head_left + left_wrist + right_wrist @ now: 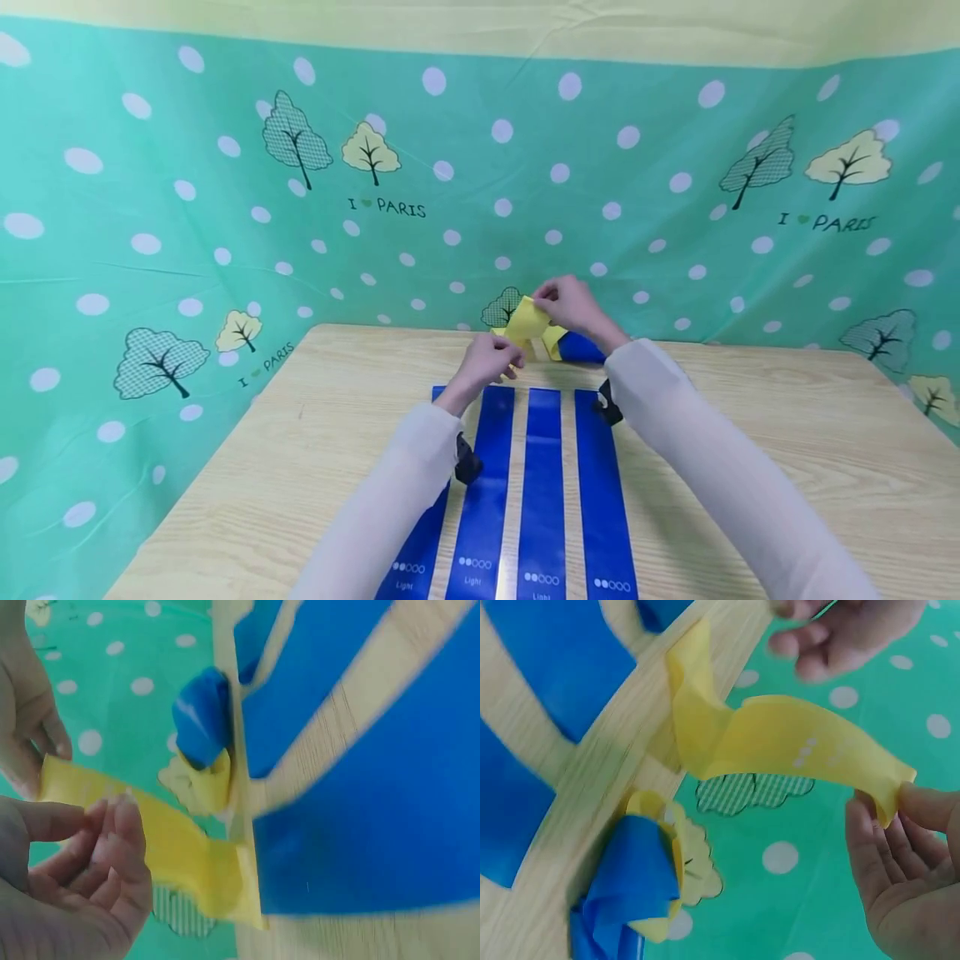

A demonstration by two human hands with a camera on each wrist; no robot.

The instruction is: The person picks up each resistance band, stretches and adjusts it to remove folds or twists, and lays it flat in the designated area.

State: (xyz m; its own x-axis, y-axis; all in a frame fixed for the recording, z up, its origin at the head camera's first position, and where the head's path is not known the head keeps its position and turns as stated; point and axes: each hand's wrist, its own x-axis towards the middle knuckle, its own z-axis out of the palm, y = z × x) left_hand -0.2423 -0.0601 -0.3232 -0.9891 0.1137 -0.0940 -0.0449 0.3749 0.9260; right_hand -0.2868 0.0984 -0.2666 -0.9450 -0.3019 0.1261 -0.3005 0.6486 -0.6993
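My right hand (573,307) pinches one end of a yellow resistance band (527,321) between thumb and fingers, above the far edge of the table. In the right wrist view, the yellow band (795,742) stretches loosely from that right hand (915,877) down to the wood, with small pale print on it. My left hand (487,364) hovers close beside the band, fingers loosely bent; the right wrist view has this left hand (855,637) apart from it. In the left wrist view, the left hand (82,877) overlaps the band (180,847).
Several flat blue bands (543,500), printed with dots and "Light", lie side by side towards me on the wooden table (750,400). A crumpled blue and yellow bundle (579,347) sits at the far edge. Behind hangs a green dotted cloth (465,200).
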